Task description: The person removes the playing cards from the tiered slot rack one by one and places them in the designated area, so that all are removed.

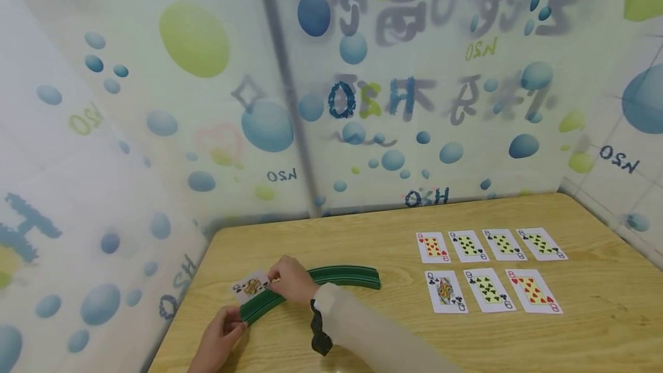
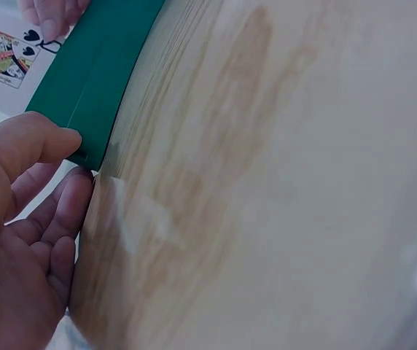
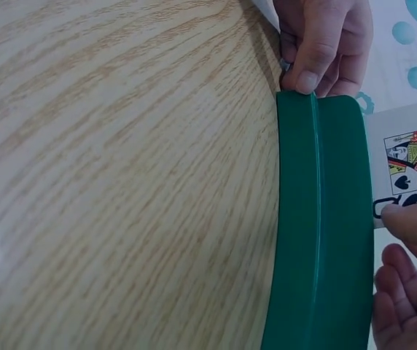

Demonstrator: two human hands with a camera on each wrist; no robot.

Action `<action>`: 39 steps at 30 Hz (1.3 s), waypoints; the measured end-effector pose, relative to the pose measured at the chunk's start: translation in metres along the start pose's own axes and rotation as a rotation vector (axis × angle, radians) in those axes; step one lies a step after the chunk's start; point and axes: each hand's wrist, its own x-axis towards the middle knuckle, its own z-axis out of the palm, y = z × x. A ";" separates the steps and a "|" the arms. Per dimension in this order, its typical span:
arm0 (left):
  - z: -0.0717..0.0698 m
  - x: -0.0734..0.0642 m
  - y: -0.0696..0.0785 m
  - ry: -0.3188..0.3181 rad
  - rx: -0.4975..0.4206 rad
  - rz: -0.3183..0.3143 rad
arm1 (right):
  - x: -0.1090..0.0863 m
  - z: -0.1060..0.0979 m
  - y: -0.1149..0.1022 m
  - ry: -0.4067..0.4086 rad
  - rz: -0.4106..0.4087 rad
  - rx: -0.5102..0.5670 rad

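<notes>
A curved green card holder [image 1: 346, 275] lies on the left part of the table. My left hand [image 1: 221, 335] grips its near left end, the thumb [image 2: 59, 140] on top in the left wrist view. Behind the holder's left half is a queen of spades [image 1: 252, 285], tilted and face visible. My right hand [image 1: 292, 281] reaches across the holder and pinches this card by its corner. In the right wrist view, the thumb [image 3: 416, 222] lies over the card's corner mark, and the card's edge is right beside the green holder [image 3: 325, 219].
To the right, several playing cards lie face up in two rows, among them a nine of hearts [image 1: 433, 247], a queen of clubs [image 1: 446, 291] and an eight of hearts [image 1: 534, 291]. Behind the wooden table [image 1: 383, 338] stands a wall [image 1: 362, 189] with printed bubbles.
</notes>
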 end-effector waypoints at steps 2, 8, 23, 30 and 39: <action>0.000 0.000 0.000 0.001 0.003 0.002 | 0.000 -0.002 0.002 0.005 -0.009 0.006; 0.001 0.002 -0.001 0.000 0.004 -0.009 | -0.002 -0.008 0.009 0.030 -0.038 0.031; 0.000 0.001 -0.002 0.001 0.015 -0.015 | -0.017 -0.051 0.030 0.073 0.006 0.159; 0.000 0.002 -0.003 -0.005 0.012 -0.015 | -0.029 -0.076 0.040 0.109 -0.006 0.168; 0.001 0.003 -0.001 -0.011 0.013 -0.034 | -0.043 -0.107 0.070 0.153 0.039 0.175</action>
